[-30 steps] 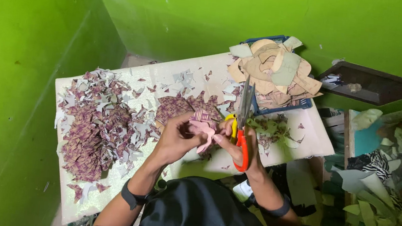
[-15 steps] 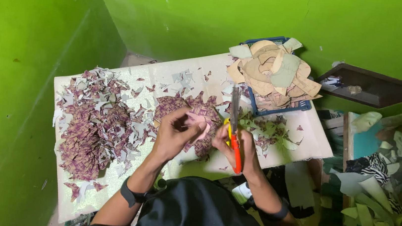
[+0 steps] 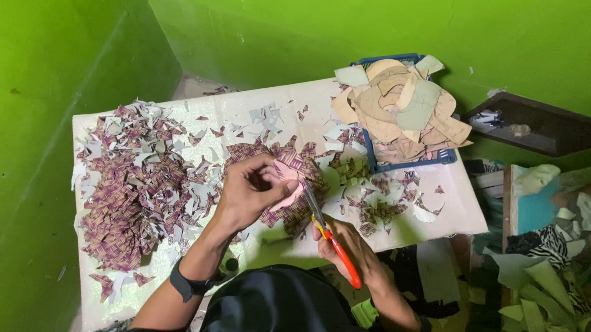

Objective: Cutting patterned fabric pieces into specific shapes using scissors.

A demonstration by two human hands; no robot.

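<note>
Our left hand [image 3: 248, 196] pinched a pink fabric piece [image 3: 288, 180] above the bench [image 3: 452, 212], while our right hand [image 3: 349, 248] gripped the orange-handled scissors [image 3: 328, 235], their blades touching the piece beside patterned scraps [image 3: 132, 193].

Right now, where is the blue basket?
In the head view the blue basket sits at the far right end of the white table, near the green wall, heaped with tan cut-out pieces, beyond the scissors.
</note>
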